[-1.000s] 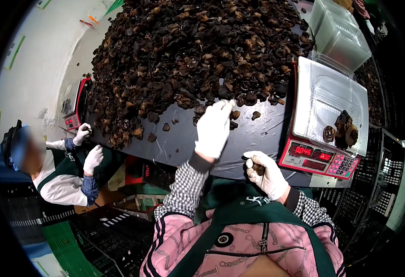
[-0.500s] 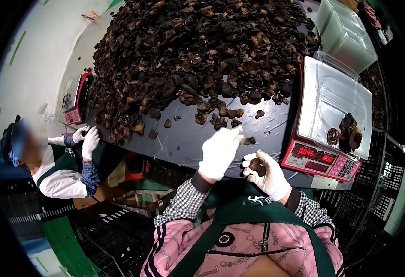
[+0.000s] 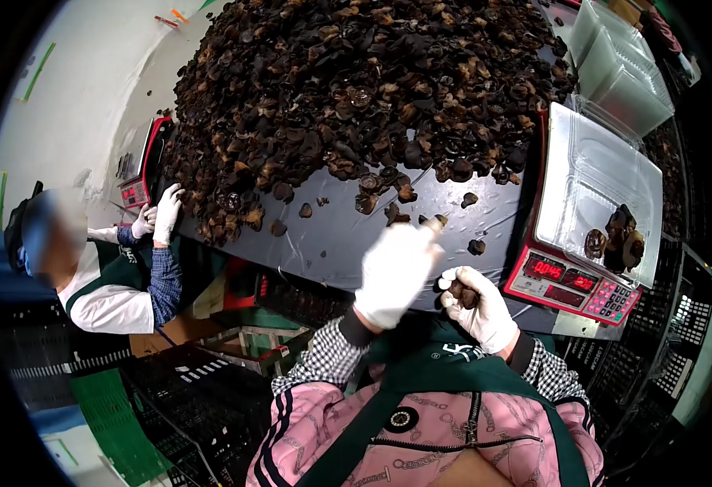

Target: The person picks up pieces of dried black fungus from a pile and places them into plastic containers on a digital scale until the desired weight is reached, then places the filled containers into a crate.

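A large heap of dark brown dried pieces, like mushrooms or fungus, (image 3: 348, 97) covers the grey tabletop (image 3: 323, 243). My left hand (image 3: 396, 272), white-gloved, is over the table's near edge with its fingertips pinched at a small brown piece; the fingers are blurred. To its right my right hand (image 3: 486, 312), also gloved, is curled around brown pieces (image 3: 464, 295) in its palm. On the red scale (image 3: 526, 280) lies an open clear plastic box (image 3: 595, 174) with several dark pieces (image 3: 618, 238) in it.
Stacked clear boxes (image 3: 620, 73) stand at the back right. At the left a co-worker (image 3: 112, 284) in white gloves reaches to the heap's edge beside another red scale (image 3: 137, 191). Black crates (image 3: 673, 325) are at the right, and a loose piece (image 3: 476, 247) lies near my hands.
My left hand has come back from the heap towards my right hand, then moved slightly up. More pieces now lie in my right hand. The co-worker's hands have moved towards the heap.
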Action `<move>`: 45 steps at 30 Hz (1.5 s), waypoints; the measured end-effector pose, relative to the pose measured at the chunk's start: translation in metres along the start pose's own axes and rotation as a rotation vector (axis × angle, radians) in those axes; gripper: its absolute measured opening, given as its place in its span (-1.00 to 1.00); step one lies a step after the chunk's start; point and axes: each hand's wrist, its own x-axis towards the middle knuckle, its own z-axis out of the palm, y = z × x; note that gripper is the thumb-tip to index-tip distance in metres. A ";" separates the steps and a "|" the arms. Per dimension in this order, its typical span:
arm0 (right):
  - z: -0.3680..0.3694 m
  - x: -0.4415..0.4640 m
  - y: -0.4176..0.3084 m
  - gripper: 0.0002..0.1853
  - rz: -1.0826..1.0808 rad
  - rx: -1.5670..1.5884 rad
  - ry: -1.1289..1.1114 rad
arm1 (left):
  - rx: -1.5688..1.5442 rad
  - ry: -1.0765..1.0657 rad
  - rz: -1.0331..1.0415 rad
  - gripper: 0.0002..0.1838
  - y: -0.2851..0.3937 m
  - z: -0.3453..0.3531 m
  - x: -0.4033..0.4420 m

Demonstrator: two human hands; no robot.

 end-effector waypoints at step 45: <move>0.012 -0.003 -0.005 -0.30 0.055 -0.037 -0.176 | 0.046 0.314 -0.105 -0.58 -0.083 0.031 0.025</move>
